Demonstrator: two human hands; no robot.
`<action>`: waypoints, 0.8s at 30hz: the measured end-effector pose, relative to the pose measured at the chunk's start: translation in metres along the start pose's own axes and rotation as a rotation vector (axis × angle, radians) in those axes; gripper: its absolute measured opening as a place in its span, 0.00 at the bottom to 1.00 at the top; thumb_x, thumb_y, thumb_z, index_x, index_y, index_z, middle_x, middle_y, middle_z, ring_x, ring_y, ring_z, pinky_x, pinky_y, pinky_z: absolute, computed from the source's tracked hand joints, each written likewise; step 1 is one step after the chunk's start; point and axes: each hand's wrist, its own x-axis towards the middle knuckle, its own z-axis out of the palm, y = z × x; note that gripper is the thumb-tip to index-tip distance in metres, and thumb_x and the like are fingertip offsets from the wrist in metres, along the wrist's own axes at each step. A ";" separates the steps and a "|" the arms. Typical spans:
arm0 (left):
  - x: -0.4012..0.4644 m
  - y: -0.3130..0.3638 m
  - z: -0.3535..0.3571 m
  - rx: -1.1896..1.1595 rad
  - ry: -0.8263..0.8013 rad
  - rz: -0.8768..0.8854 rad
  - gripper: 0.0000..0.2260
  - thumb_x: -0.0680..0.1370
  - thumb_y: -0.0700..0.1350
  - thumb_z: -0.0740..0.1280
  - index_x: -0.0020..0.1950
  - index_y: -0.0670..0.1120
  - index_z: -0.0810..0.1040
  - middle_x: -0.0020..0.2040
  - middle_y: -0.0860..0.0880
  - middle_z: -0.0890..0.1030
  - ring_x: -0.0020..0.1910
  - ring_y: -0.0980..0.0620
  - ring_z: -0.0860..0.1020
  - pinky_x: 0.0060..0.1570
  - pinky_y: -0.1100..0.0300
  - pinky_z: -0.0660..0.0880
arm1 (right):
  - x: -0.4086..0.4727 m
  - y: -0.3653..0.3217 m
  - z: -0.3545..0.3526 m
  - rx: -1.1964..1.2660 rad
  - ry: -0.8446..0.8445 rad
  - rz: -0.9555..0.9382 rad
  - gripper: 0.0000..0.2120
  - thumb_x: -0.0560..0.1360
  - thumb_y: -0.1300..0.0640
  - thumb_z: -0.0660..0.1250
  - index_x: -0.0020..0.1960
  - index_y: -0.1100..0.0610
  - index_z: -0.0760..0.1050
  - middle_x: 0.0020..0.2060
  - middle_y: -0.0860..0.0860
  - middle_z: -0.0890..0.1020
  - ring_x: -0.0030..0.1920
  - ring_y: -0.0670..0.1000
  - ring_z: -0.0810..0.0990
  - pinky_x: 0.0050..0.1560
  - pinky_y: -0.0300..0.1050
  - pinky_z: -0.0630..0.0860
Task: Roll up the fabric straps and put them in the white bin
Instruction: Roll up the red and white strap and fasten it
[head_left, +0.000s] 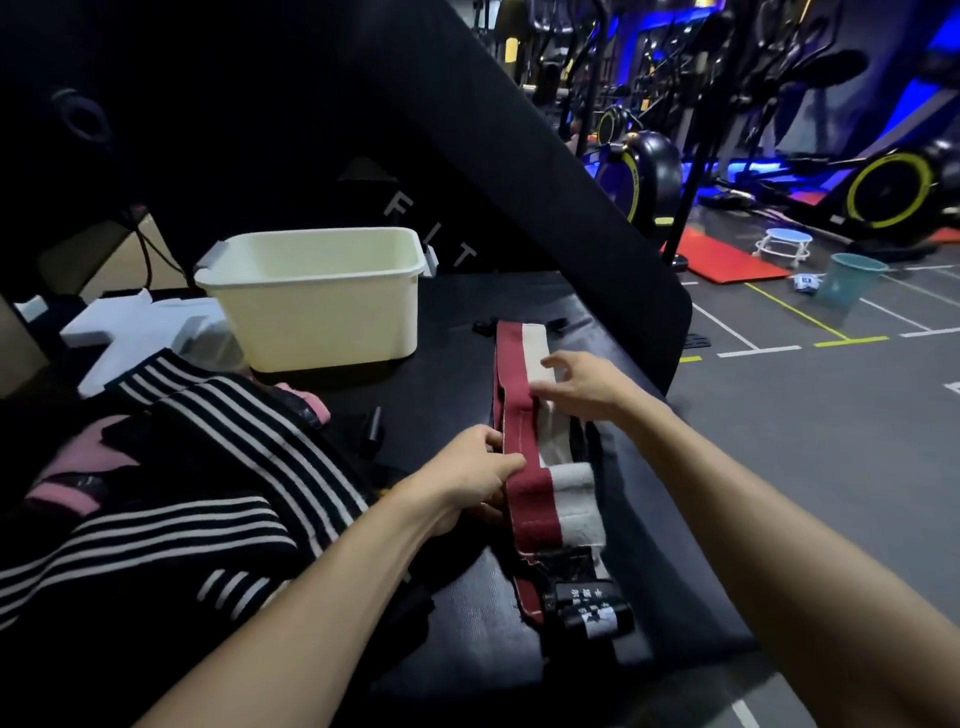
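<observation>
Here left hand (470, 480) pinches red-white strap (535, 501); right hand (584, 382) seemingly touching.

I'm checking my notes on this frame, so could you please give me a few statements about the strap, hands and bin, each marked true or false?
1. The white bin already holds rolled straps. False: no strap shows inside it.
2. The left hand pinches the red and white strap at its edge. True.
3. The right hand is clenched in a fist. False: its fingers reach out over the strap.
4. The black striped straps lie left of the red one. True.
</observation>
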 end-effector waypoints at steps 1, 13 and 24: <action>-0.004 0.001 0.001 0.015 0.016 0.007 0.05 0.80 0.36 0.64 0.48 0.46 0.75 0.28 0.50 0.77 0.22 0.56 0.74 0.22 0.64 0.72 | -0.016 -0.001 -0.003 0.032 -0.030 0.003 0.31 0.78 0.42 0.69 0.75 0.57 0.69 0.68 0.57 0.78 0.59 0.54 0.79 0.58 0.46 0.74; -0.076 -0.021 -0.012 0.589 0.127 0.607 0.14 0.78 0.44 0.73 0.61 0.57 0.81 0.60 0.57 0.76 0.57 0.63 0.77 0.60 0.65 0.75 | -0.215 0.002 0.018 0.238 0.174 -0.258 0.15 0.74 0.37 0.69 0.49 0.47 0.80 0.45 0.45 0.79 0.44 0.43 0.82 0.46 0.37 0.76; -0.096 -0.059 0.009 0.947 -0.005 0.634 0.17 0.79 0.46 0.69 0.68 0.54 0.79 0.64 0.57 0.75 0.61 0.51 0.73 0.68 0.52 0.69 | -0.274 0.014 0.050 0.177 0.233 -0.375 0.12 0.74 0.57 0.75 0.55 0.47 0.79 0.48 0.40 0.77 0.47 0.41 0.79 0.48 0.37 0.76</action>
